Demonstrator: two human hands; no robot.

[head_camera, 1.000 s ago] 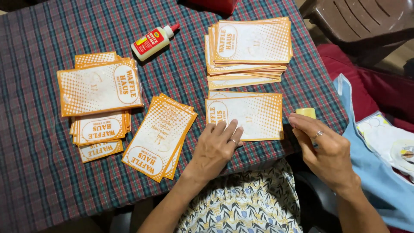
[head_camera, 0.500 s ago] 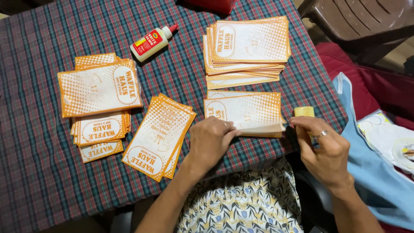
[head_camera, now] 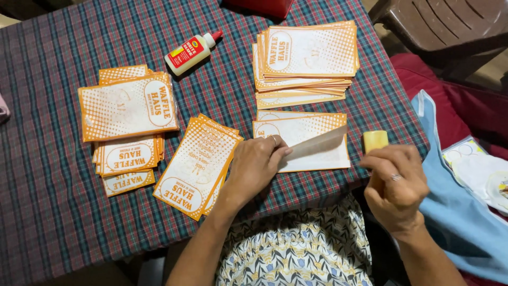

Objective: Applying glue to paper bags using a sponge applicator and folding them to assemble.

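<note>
Tabletop in dark plaid: green, red and navy checks. Orange-and-white paper bags with dotted halftone fade and orange borders; same on the tall stack and the left piles. Glue bottle cream, with red label, yellow mark, white cap. Small pale yellow block. Skirt cream with dark leaf print. Light blue cloth. Brown chair.
</note>
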